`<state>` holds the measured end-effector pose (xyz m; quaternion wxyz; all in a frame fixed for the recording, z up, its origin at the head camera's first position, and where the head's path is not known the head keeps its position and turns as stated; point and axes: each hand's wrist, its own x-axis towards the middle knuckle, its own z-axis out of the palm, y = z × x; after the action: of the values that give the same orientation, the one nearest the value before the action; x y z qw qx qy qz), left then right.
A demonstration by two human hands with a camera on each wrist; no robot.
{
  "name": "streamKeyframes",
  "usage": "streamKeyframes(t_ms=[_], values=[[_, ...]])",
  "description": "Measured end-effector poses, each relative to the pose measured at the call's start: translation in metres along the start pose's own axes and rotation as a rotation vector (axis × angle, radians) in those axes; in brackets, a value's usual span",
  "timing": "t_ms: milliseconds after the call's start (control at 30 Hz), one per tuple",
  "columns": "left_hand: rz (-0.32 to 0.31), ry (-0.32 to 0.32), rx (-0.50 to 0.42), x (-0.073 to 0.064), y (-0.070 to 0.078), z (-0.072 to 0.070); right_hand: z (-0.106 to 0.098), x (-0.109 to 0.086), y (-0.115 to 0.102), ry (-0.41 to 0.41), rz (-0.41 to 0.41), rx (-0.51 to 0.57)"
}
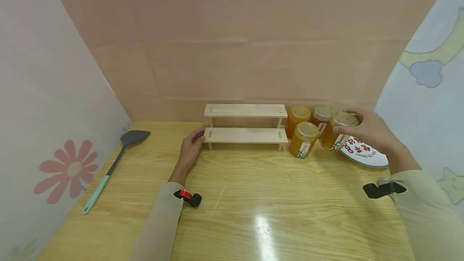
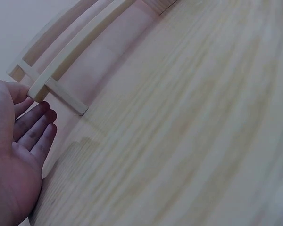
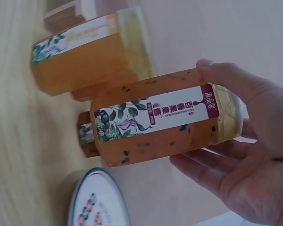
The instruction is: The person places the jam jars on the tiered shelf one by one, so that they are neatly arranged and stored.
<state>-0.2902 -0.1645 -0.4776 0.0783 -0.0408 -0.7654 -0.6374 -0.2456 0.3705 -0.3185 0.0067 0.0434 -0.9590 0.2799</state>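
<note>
My right hand (image 1: 369, 128) grips a jar of passion fruit jam (image 3: 155, 120) round its lid end. It is raised and tilted, with dark seeds and a white and purple label showing. Beside it are an orange jar (image 1: 304, 140), another orange jar (image 1: 298, 118) behind that, and a partly hidden jar (image 1: 321, 118). My left hand (image 1: 192, 144) holds the left end of the lower board of a two-tier wooden rack (image 1: 246, 135) between thumb and forefinger. In the left wrist view, the other fingers (image 2: 35, 127) extend loosely below the board.
A white plate (image 1: 366, 154) with red markings lies under my right forearm, near the right wall. On the left, a spatula (image 1: 119, 158) with a dark head and mint handle lies on the wooden table (image 1: 253, 200). A plain backdrop (image 1: 232, 67) rises behind the rack.
</note>
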Motion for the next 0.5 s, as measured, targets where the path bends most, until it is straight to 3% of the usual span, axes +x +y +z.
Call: streamKeyframes(t_ms=[333, 500], values=[[0.004, -0.015, -0.010, -0.002, 0.001, -0.003, -0.027, 0.002, -0.045, 0.107, -0.044, -0.016], [0.001, -0.016, -0.004, 0.000, 0.001, -0.001, -0.027, 0.011, -0.063, 0.141, -0.076, 0.032]])
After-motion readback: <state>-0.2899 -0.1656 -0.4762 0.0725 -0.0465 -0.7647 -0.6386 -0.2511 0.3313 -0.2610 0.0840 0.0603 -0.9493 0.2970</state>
